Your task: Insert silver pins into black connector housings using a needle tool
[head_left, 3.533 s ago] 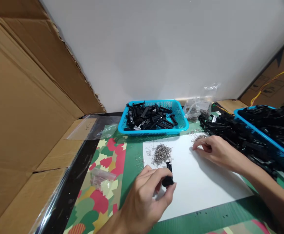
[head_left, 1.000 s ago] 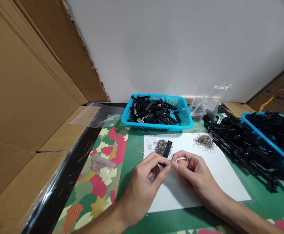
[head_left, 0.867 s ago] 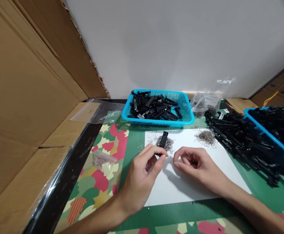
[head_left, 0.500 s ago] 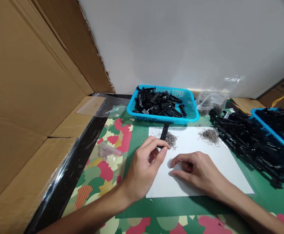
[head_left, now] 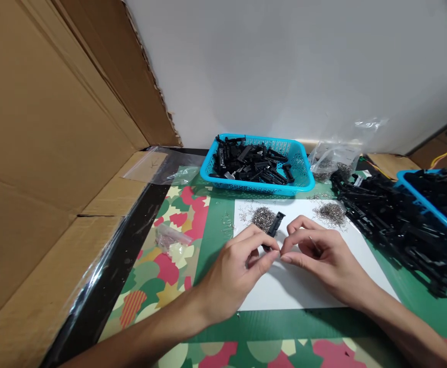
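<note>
My left hand [head_left: 242,266] is closed on a long black plastic part [head_left: 275,224], whose far end sticks up beyond the fingers. Close beside it, my right hand [head_left: 315,250] has thumb and forefinger pinched near the left fingertips. Whatever that pinch holds is too small or too hidden to make out. Both hands are above a white sheet [head_left: 304,291]. Behind the left hand lies a pile of small metal springs or clips [head_left: 262,219], and a second metal pile [head_left: 330,213] lies at the sheet's far right.
A blue basket [head_left: 256,189] of black parts stands at the back. To the right are a heap of black parts [head_left: 392,225] and another blue basket [head_left: 430,204]. Plastic bags [head_left: 333,158] lie behind, a small bag [head_left: 172,239] at left. Cardboard [head_left: 54,128] walls the left side.
My left hand has shifted slightly right and tilted the black part rightward. My right hand has risen a little, and its thumb and forefinger have closed near the left fingertips.
</note>
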Action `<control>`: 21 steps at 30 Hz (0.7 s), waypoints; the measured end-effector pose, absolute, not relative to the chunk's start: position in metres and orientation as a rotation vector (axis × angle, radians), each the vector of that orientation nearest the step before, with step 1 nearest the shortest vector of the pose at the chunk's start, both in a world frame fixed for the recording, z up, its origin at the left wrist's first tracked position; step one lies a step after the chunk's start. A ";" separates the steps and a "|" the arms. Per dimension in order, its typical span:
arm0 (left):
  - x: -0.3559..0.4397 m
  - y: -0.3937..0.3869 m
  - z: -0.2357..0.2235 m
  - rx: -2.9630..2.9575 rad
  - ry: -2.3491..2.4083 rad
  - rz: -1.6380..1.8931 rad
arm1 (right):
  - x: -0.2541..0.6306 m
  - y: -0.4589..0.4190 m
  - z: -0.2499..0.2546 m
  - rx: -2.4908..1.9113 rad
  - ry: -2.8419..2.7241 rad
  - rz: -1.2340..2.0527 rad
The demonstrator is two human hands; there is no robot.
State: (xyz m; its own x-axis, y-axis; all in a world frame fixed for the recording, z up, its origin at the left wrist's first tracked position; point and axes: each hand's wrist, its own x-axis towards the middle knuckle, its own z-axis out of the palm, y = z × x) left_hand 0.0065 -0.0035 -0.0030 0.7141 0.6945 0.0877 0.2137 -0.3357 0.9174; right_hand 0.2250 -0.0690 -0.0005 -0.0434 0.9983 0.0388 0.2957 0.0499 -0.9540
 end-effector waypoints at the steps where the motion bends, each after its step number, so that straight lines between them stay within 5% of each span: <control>1: 0.006 -0.004 -0.004 1.907 0.699 0.569 | 0.226 -0.069 -0.001 -1.372 -1.477 1.067; 21: 0.010 -0.004 -0.005 1.884 0.707 0.636 | 0.226 -0.067 -0.001 -1.388 -1.384 1.145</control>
